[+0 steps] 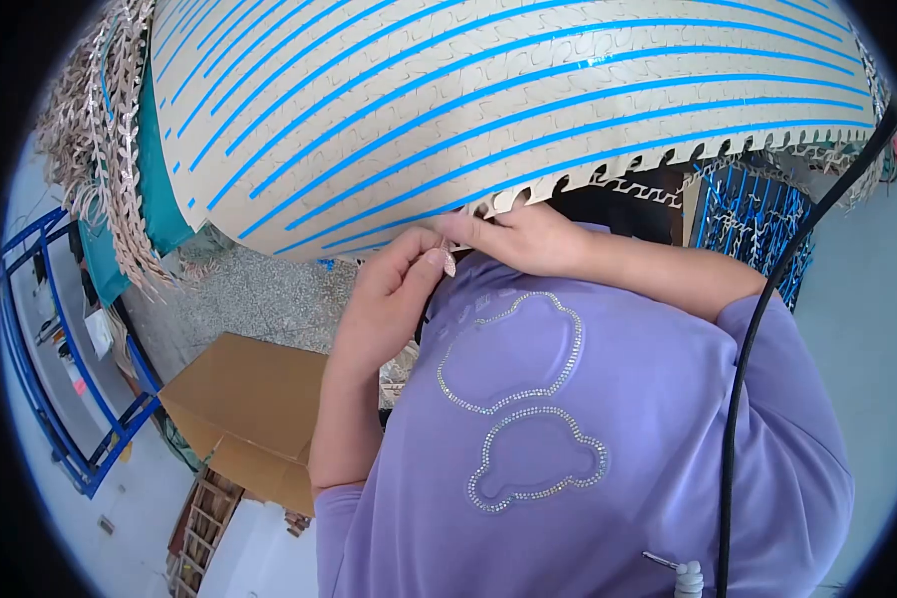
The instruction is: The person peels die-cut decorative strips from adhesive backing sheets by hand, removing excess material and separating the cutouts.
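Observation:
A large beige sheet with long blue strips spreads in front of me, faint wavy cut lines running between the strips. Its near edge is cut into a row of hooked notches. At this edge my left hand is closed, thumb and finger pinching a small pinkish leaf-shaped piece. Close beside it, my right hand is closed on the sheet's notched edge, its fingertips almost touching the left hand. The fingers under the edge are partly hidden.
Leaf-like strips hang at the left over green cloth. An open cardboard box stands at lower left, near a blue metal frame. More blue and beige strips hang at right. A black cable crosses the right side.

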Demonstrator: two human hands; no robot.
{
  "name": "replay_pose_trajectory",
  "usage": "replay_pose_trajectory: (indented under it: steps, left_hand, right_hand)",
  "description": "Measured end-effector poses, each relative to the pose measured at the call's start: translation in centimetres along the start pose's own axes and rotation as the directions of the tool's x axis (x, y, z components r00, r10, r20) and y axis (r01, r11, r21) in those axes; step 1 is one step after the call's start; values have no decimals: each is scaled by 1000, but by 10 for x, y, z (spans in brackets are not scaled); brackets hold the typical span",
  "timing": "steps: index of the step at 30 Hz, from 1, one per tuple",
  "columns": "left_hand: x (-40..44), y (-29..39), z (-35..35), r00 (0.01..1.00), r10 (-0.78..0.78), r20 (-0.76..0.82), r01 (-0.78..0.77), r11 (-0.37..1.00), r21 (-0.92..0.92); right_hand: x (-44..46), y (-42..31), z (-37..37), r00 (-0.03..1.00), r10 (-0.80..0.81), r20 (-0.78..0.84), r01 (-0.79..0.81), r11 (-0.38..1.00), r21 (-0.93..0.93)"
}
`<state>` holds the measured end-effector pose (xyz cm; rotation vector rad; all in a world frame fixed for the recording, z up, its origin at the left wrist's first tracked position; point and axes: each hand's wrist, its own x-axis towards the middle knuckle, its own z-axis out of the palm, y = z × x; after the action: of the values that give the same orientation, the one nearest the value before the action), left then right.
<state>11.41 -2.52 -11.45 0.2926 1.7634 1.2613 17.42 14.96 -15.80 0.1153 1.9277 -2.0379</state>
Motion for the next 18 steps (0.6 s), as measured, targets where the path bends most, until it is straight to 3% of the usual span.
replay_pose_trajectory:
  steps: [1, 2, 5, 7, 9, 11, 13, 18]
  left_hand:
    - [0, 0, 1, 1000, 0, -3, 0, 1000, 0]
    - [1, 1, 2, 1000, -5, -15, 5, 1000, -12]
    - [0, 3, 0, 999, -11, -35, 10, 999, -40]
    - [-14, 6, -23, 978, 30, -205, -27, 999, 17]
    - [-40, -14, -64, 963, -9, -269, 3, 1000, -25]
    - [-53, -23, -77, 936, -55, -348, 36, 997, -63]
    - [-58, -28, -71, 941, -170, -292, 135, 981, -137]
    - [-47, -29, -52, 950, -243, -194, 171, 929, -329]
  right_hand:
    - [1, 2, 3, 985, -113, -130, 122, 990, 64]
    - [1, 3, 4, 985, -113, -128, 122, 990, 65]
    - [-2, -2, -1, 999, -16, -49, 21, 993, 114]
    - [6, -1, -15, 996, 41, -73, -35, 996, 81]
    - [18, 0, -27, 982, 141, -126, -137, 990, 38]
    - [20, 6, -22, 980, 162, -119, -147, 982, 121]
    - [22, 11, -13, 971, 223, -91, -191, 943, 273]
    - [8, 10, -3, 982, 179, 54, -185, 969, 161]
